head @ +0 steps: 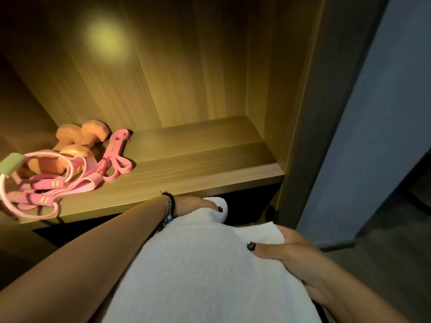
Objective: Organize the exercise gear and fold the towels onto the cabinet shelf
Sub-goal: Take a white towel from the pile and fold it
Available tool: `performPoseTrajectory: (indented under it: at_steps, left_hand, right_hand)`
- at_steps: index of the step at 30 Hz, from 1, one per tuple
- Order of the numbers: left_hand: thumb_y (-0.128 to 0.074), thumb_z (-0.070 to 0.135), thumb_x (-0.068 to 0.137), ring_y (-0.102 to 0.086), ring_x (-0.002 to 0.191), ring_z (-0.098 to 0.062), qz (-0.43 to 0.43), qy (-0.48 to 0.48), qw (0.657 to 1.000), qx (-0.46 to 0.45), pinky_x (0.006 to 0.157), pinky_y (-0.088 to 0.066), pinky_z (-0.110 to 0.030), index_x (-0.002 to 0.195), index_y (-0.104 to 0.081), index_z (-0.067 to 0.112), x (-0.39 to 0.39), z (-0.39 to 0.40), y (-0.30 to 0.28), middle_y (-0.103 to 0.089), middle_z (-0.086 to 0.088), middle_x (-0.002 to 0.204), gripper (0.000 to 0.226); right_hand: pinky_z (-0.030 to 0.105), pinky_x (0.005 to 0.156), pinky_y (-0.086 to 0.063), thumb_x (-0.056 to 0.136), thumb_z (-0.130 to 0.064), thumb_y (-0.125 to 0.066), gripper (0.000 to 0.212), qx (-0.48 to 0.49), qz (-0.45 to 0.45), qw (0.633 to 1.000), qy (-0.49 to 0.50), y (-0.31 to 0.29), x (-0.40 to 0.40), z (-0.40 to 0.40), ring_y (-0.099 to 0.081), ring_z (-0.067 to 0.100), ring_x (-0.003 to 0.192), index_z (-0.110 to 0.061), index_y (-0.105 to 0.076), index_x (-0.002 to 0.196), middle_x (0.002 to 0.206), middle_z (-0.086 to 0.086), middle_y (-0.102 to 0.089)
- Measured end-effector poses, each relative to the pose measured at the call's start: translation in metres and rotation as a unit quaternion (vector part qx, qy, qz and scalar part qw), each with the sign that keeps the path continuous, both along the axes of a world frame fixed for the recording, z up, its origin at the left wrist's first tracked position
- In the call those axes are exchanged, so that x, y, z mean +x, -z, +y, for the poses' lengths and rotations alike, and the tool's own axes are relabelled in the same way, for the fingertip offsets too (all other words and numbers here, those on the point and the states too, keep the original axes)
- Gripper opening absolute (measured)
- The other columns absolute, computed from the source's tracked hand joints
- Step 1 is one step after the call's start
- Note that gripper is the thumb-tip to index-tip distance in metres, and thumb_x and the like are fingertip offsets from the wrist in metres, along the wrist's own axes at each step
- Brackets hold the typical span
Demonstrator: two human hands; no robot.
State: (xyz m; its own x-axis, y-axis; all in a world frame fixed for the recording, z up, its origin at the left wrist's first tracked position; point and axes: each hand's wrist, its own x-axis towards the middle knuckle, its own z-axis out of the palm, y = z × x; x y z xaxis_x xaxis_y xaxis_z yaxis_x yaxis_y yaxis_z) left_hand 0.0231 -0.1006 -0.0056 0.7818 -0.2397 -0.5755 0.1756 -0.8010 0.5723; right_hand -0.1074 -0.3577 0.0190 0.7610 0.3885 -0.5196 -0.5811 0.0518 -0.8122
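A white towel point(205, 271) hangs in front of me, below the front edge of the wooden cabinet shelf point(198, 164). My left hand point(198, 205) grips its far top corner just under the shelf edge, thumb on top. My right hand point(286, 252) holds the towel's right edge, thumb lying across the cloth and fingers behind it. On the shelf's left side lie two orange dumbbells point(77, 145), pink resistance bands point(114, 157) and a pink skipping rope point(35, 190) with a pale green handle.
The shelf's right half is bare wood, lit from above. A wooden side panel point(303, 113) closes the cabinet on the right, with a grey wall point(373, 136) beyond it. A dark opening lies under the shelf.
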Motion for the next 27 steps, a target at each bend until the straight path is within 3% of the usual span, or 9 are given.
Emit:
performPoseTrajectory:
  at_steps: [3,6,9,13,17,19,22,25,27]
  left_hand:
    - [-0.060,0.059,0.064,-0.050,0.118,-0.018,0.028,-0.006,0.999,0.024,0.074,-0.036,-0.002,0.130,-0.057,0.016,0.000,-0.007,-0.002,-0.050,-0.008,0.142,0.079]
    - [-0.061,0.060,0.059,-0.058,0.108,-0.015,0.023,-0.023,0.996,0.084,0.088,-0.042,-0.023,0.115,-0.064,0.022,-0.005,-0.011,-0.012,-0.061,0.001,0.125,0.068]
    - [-0.071,0.043,0.077,-0.060,0.109,-0.020,-0.017,-0.065,0.997,0.038,0.096,-0.047,-0.032,0.119,-0.063,0.013,-0.010,-0.010,-0.015,-0.065,-0.003,0.121,0.052]
    - [-0.070,0.027,0.085,-0.062,0.094,-0.012,-0.089,-0.102,0.989,-0.061,0.078,-0.046,-0.025,0.105,-0.066,0.023,-0.029,0.000,-0.028,-0.068,0.004,0.105,0.020]
    - [-0.073,0.037,0.066,-0.053,0.052,-0.011,-0.160,-0.162,0.963,-0.143,0.051,-0.039,-0.020,0.092,-0.070,0.009,-0.060,0.017,-0.058,-0.063,0.000,0.071,0.038]
    - [-0.071,0.034,0.065,-0.051,0.053,-0.018,-0.187,-0.184,0.945,-0.195,0.053,-0.040,-0.024,0.089,-0.067,0.004,-0.076,0.025,-0.078,-0.061,-0.010,0.071,0.039]
    - [-0.072,0.025,0.065,-0.065,0.078,-0.034,-0.243,-0.202,0.909,-0.271,0.072,-0.053,-0.035,0.098,-0.068,0.008,-0.097,0.039,-0.117,-0.073,-0.011,0.089,0.037]
    - [-0.075,0.019,0.064,-0.068,0.095,-0.031,-0.304,-0.193,0.876,-0.323,0.081,-0.053,-0.042,0.104,-0.068,0.010,-0.117,0.053,-0.158,-0.073,-0.011,0.103,0.041]
    - [-0.082,0.023,0.056,-0.069,0.097,-0.030,-0.324,-0.190,0.854,-0.361,0.081,-0.055,-0.043,0.104,-0.068,0.012,-0.130,0.063,-0.184,-0.073,-0.009,0.105,0.052]
  right_hand:
    - [0.045,0.082,-0.056,0.070,-0.004,-0.077,0.040,-0.005,0.026,0.999,0.019,0.004,0.000,-0.008,-0.072,0.030,0.089,-0.013,-0.068,0.107,0.098,0.013,-0.074]
    - [0.045,0.085,-0.054,0.074,-0.003,-0.074,0.032,-0.017,0.047,0.998,0.024,0.006,0.000,-0.012,-0.071,0.033,0.090,-0.007,-0.069,0.106,0.098,0.017,-0.073]
    - [0.042,0.081,-0.055,0.076,-0.007,-0.075,0.031,-0.047,0.015,0.998,0.034,0.007,-0.004,-0.009,-0.072,0.028,0.089,-0.011,-0.070,0.106,0.096,0.011,-0.075]
    - [0.046,0.089,-0.052,0.077,-0.005,-0.074,0.031,-0.024,0.028,0.999,0.031,0.006,-0.012,-0.002,-0.070,0.031,0.095,-0.011,-0.069,0.107,0.101,0.013,-0.074]
    - [0.052,0.094,-0.050,0.062,-0.005,-0.082,0.054,0.022,0.039,0.999,-0.004,-0.003,-0.019,0.011,-0.067,0.037,0.103,-0.011,-0.067,0.114,0.110,0.015,-0.071]
    - [0.048,0.087,-0.054,0.062,-0.008,-0.083,0.052,0.002,-0.013,1.000,-0.005,-0.015,-0.020,0.016,-0.070,0.033,0.097,-0.013,-0.069,0.111,0.106,0.011,-0.073]
    - [0.034,0.066,-0.057,0.067,-0.017,-0.084,0.030,-0.056,-0.151,0.987,0.002,-0.046,-0.018,0.018,-0.073,0.019,0.082,-0.029,-0.074,0.093,0.094,-0.001,-0.075]
    - [0.020,0.056,-0.054,0.066,-0.032,-0.085,0.028,-0.114,-0.295,0.949,-0.002,-0.086,-0.013,0.021,-0.069,0.003,0.075,-0.046,-0.070,0.085,0.085,-0.018,-0.072]
    - [0.014,0.054,-0.052,0.067,-0.033,-0.084,0.027,-0.137,-0.376,0.916,-0.013,-0.115,-0.010,0.024,-0.067,0.000,0.077,-0.047,-0.069,0.085,0.084,-0.020,-0.071]
